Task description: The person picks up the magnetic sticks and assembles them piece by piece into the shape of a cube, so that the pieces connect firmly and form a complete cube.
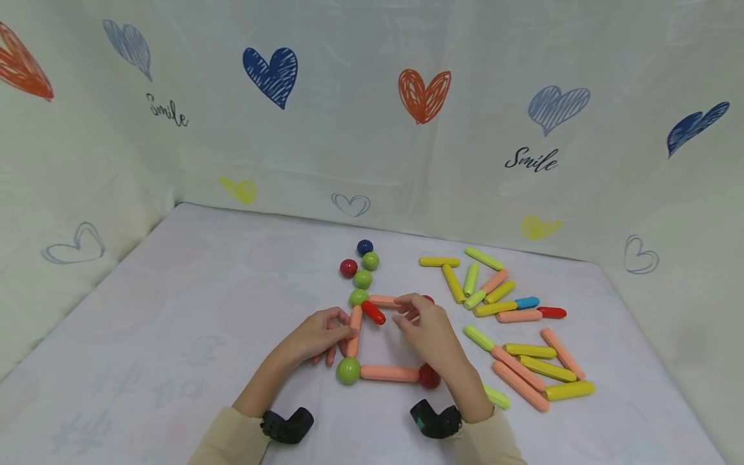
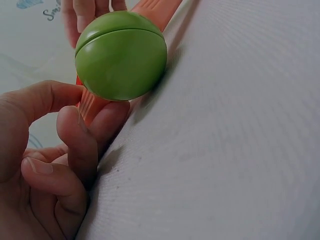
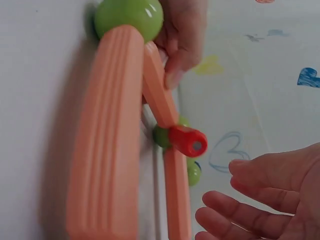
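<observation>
Viewing from the head, we judge that the red rod (image 1: 373,312), meeting a green ball (image 1: 358,298) mid-frame, could work loose if our left hand (image 1: 318,334) jars the pink rod (image 1: 356,320) it pinches, just left of centre. In the left wrist view, our fingers curl at left, below a nearer ball (image 2: 120,57). In the right wrist view, our right hand (image 3: 282,190), lower right, holds nothing, fingers loosely bent, apart from the red rod.

On the white-covered bench (image 1: 174,310), a four-sided frame of ridged salmon rods (image 1: 389,373) was laid, a round green ball (image 1: 349,371) set at its near-left corner and a round red ball (image 1: 429,378) at its near-right. Behind it, a round dark-blue ball (image 1: 365,247) was placed; to the right, slim yellow rods (image 1: 546,369) were scattered.
</observation>
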Tool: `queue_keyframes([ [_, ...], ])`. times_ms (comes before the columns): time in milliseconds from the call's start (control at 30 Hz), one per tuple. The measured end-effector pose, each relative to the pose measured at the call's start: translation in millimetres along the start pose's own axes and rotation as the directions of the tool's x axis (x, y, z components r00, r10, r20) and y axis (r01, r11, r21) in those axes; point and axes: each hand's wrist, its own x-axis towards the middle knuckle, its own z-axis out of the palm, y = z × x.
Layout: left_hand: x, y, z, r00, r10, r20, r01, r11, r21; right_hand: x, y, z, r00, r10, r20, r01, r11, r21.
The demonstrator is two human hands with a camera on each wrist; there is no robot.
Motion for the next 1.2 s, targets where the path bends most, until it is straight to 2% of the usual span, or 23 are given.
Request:
queue_keyframes([
  [133,0.0,0.0,0.3,1.0,0.004,0.002,-0.004,1.0,-0.01,3.6,8.2,-16.6,0.999,0.026,-0.045,-0.027,1.0,-0.01],
  [367,-0.3,1.1,0.8,1.0,-0.014,-0.007,0.014,1.0,-0.005,5.5,30.9,-48.4,0.992,0.103,-0.068,-0.105,0.994,-0.029],
  [567,-0.8,1.5,0.5,1.0,-0.004,-0.001,0.004,1.0,-0.003,4.2,52.1,-70.0,0.972,0.202,-0.118,-0.208,0.977,-0.04],
  [667,-1.2,1.6,0.3,1.0,0.002,0.001,-0.002,1.0,-0.004,4.8,64.9,-77.5,0.963,0.242,-0.117,-0.248,0.968,-0.042],
  [900,-2.3,2.2,0.1,1.0,0.001,0.0,-0.001,1.0,-0.006,4.5,89.3,-85.6,0.953,0.294,-0.078,-0.301,0.949,-0.097],
  [1200,-2.7,2.7,0.3,1.0,0.004,0.0,-0.004,1.0,-0.008,7.4,108.2,-77.2,0.955,0.291,-0.054,-0.296,0.945,-0.139],
])
